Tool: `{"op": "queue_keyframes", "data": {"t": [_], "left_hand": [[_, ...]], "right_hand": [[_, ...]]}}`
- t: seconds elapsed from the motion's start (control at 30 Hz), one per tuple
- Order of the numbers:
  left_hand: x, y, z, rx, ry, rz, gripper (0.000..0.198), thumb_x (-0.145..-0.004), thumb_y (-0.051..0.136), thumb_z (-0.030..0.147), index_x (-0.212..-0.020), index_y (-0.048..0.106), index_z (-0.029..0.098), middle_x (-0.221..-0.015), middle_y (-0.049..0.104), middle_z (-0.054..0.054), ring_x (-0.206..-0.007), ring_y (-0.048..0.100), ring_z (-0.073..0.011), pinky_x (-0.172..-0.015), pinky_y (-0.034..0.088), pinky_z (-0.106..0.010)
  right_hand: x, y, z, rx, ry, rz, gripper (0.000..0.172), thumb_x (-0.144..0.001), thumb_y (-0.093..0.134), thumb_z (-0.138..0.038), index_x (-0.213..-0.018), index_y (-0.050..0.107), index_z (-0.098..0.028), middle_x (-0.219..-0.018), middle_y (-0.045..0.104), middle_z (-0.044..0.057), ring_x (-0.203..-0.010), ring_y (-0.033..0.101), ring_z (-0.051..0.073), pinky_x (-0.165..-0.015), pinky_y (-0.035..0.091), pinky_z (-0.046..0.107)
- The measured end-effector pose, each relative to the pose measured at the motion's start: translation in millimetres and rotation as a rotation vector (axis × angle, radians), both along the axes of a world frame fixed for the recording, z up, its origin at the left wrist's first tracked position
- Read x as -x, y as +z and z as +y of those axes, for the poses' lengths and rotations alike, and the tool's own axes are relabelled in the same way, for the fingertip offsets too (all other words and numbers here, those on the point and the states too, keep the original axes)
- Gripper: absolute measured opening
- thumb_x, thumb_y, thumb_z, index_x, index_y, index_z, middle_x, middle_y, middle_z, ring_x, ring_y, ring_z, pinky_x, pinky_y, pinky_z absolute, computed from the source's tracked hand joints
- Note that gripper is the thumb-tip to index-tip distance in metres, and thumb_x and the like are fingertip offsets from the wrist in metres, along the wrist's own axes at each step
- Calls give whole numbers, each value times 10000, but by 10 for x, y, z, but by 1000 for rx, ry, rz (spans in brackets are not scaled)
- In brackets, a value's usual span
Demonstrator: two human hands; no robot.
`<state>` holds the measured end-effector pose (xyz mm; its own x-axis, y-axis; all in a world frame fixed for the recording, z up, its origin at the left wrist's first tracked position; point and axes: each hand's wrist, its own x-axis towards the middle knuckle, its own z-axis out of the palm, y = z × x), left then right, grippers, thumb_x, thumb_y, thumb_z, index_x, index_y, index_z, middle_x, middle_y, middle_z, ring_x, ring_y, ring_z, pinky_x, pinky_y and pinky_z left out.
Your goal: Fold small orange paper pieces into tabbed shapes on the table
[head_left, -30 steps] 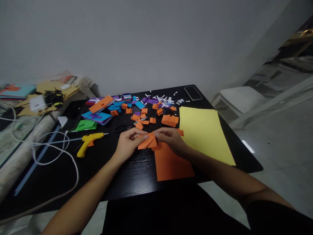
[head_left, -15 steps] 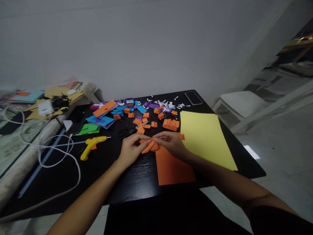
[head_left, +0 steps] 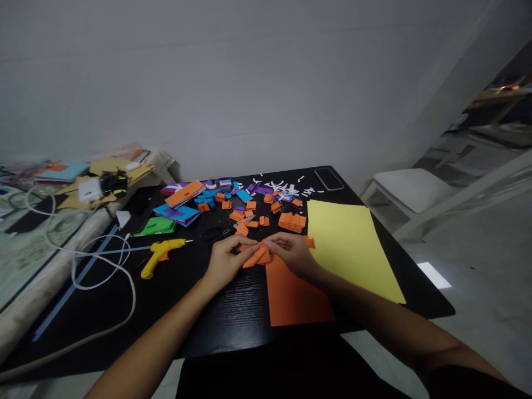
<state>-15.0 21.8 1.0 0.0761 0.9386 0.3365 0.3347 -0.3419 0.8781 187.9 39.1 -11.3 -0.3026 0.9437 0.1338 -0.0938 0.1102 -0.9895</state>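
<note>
Between my two hands is a folded piece of orange paper [head_left: 258, 256], low over the black table. My left hand [head_left: 226, 259] pinches its left side with thumb and fingers. On the other side, my right hand [head_left: 291, 252] grips its right edge, fingers closed. Below my right hand lies a flat orange sheet [head_left: 297, 296], partly covered by the forearm. Just beyond my hands sit a stack of folded orange pieces [head_left: 292, 221] and several small loose orange folds. Scissors [head_left: 218, 234] with dark handles rest among them.
A yellow glue gun [head_left: 160, 256] lies on the left near a white cable [head_left: 133, 296]. Yellow sheets [head_left: 353, 249] cover the right side. Purple, blue and green folded papers [head_left: 158, 225], white scraps [head_left: 286, 191] and a phone [head_left: 328, 179] lie farther back. A white chair [head_left: 411, 188] stands at right.
The view has tilted slightly, so everything sits a little lower in it. Both hands still hold the orange paper, with only small shifts of the fingers.
</note>
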Motion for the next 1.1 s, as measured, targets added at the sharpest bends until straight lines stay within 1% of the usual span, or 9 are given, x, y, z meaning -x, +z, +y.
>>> {"op": "queue_keyframes", "data": {"t": [0.2, 0.33, 0.43, 0.53, 0.63, 0.77, 0.93, 1.0, 1.1], "left_hand": [[-24, 39, -5, 48, -21, -38, 175, -780, 806, 330, -850, 801, 170, -745, 763, -34, -558, 588, -105, -515, 430, -205], [-25, 18, 18, 65, -30, -78, 189, -777, 812, 327, -865, 775, 164, -788, 763, -41, -638, 652, -130, -579, 500, -222], [-24, -16, 41, 114, -46, -170, 250, -763, 825, 327, -927, 740, 160, -817, 753, -46, -740, 708, -161, -676, 562, -256], [-23, -28, 53, 136, -32, -195, 282, -762, 826, 340, -947, 714, 159, -815, 735, -39, -746, 710, -161, -688, 571, -260], [-18, -3, 48, 108, -3, -154, 268, -804, 794, 360, -954, 699, 159, -823, 718, -36, -732, 687, -147, -678, 553, -249], [-8, 41, 9, 20, 8, -73, 275, -854, 758, 354, -1034, 665, 168, -844, 687, -21, -730, 640, -132, -689, 522, -245], [-30, 78, -79, -154, -77, 132, 370, -804, 818, 289, -1127, 662, 199, -957, 733, -43, -814, 674, -165, -752, 536, -285], [-45, 101, -105, -274, -155, 211, 267, -852, 762, 218, -1106, 680, 215, -962, 750, -46, -865, 690, -179, -821, 537, -318], [-53, 141, -113, -450, -264, 313, 131, -891, 670, 120, -959, 710, 225, -906, 765, -33, -880, 693, -182, -868, 514, -345]], "right_hand": [[-6, -11, 9, -17, 0, -4, 228, -828, 744, -405, -894, 749, -187, -912, 800, 65, -869, 756, 206, -860, 599, 361], [-7, -16, 9, 0, 0, -8, 205, -829, 739, -381, -905, 743, -191, -934, 798, 71, -897, 759, 216, -886, 602, 385], [-8, -18, 7, 19, 22, 6, 272, -809, 749, -330, -1047, 730, -201, -924, 788, 60, -881, 755, 205, -877, 608, 388], [-6, -23, 3, 17, 71, 21, 405, -784, 749, -266, -1182, 690, -219, -979, 773, 51, -892, 741, 183, -877, 607, 371], [4, -44, 6, -9, 73, 13, 332, -770, 738, -241, -1099, 714, -208, -1021, 758, 58, -929, 722, 178, -885, 596, 354], [5, -83, 28, -17, 24, -15, 252, -757, 735, -230, -1006, 719, -194, -959, 749, 52, -885, 712, 174, -868, 590, 346], [-10, -85, 45, -41, -41, -26, 312, -755, 709, -209, -1066, 696, -212, -1015, 727, 54, -906, 711, 173, -852, 587, 328], [-10, -69, 37, -47, -26, -20, 292, -775, 670, -202, -1066, 685, -214, -1062, 724, 60, -893, 712, 168, -825, 588, 316], [-1, -43, 14, -70, -29, -20, 215, -794, 620, -200, -1002, 677, -209, -1049, 714, 55, -834, 698, 157, -765, 583, 298]]}}
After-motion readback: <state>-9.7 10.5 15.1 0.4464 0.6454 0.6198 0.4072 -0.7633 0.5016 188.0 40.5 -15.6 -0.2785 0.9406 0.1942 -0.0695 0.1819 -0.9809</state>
